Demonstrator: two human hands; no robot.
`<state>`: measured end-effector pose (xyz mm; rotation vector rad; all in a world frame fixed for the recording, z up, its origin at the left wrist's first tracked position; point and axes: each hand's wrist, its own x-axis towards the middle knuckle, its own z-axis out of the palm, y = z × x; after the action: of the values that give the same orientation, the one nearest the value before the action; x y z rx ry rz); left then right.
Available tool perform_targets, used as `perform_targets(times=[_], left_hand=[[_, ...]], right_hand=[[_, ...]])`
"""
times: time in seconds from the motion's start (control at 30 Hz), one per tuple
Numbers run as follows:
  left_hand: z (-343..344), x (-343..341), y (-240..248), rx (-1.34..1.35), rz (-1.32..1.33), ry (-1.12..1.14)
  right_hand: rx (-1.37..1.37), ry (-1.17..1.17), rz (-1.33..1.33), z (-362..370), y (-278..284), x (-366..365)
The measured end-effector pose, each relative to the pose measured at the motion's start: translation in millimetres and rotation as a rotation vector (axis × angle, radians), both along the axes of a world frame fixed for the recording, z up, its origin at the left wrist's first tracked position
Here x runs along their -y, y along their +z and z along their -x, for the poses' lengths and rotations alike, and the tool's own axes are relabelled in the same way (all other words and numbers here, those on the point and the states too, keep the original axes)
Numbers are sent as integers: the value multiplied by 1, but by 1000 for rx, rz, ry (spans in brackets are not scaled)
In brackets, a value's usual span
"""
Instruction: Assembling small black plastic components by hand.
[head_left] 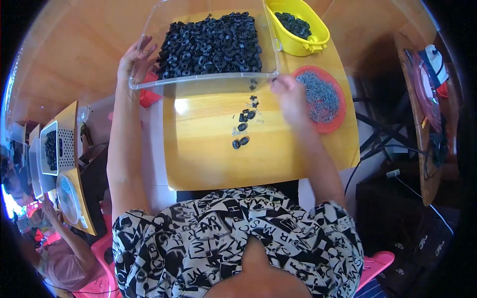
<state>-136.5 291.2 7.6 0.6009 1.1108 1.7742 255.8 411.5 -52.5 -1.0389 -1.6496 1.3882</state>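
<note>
A clear plastic bin (198,77) full of small black plastic parts (208,47) is at the far side of the yellow wooden table. My left hand (138,58) grips its left wall, fingers curved around the side. Near the bin's front right corner is my right hand (289,94), its fingers bent and smeared by motion; whether they hold anything is unclear. Between my forearms, a loose line of black pieces (242,127) and small silver springs or screws (239,132) lies on the tabletop. Beside my right hand sits a red round tray (343,102) heaped with small silvery metal pieces (318,97).
A yellow tub (298,48) with more black parts stands at the far right. Something red (149,97) is below the bin's left side. At left, another person (64,248) works at a table with a white basket (65,149). Cables (377,149) hang at right.
</note>
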Motion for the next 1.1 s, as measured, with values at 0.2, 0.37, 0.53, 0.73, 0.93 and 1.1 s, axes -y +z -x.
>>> perform_targets(times=[0.2, 0.37, 0.53, 0.73, 0.93, 1.1], left_hand=[[-6, -20, -10, 5, -22, 15], [-13, -20, -14, -77, 4, 116], [-28, -4, -23, 240, -16, 450], [-96, 58, -26, 15, -290, 367], [-130, 50, -9, -1324, 105, 590], [-127, 41, -13, -1343, 192, 750]], right_hand=[[303, -69, -566, 10, -26, 57], [320, -5, -635, 13, -25, 66], [286, 25, -718, 16, -33, 64], [230, 104, -691, 19, -28, 73], [239, 133, -764, 21, -28, 78], [219, 152, -754, 19, -26, 78]])
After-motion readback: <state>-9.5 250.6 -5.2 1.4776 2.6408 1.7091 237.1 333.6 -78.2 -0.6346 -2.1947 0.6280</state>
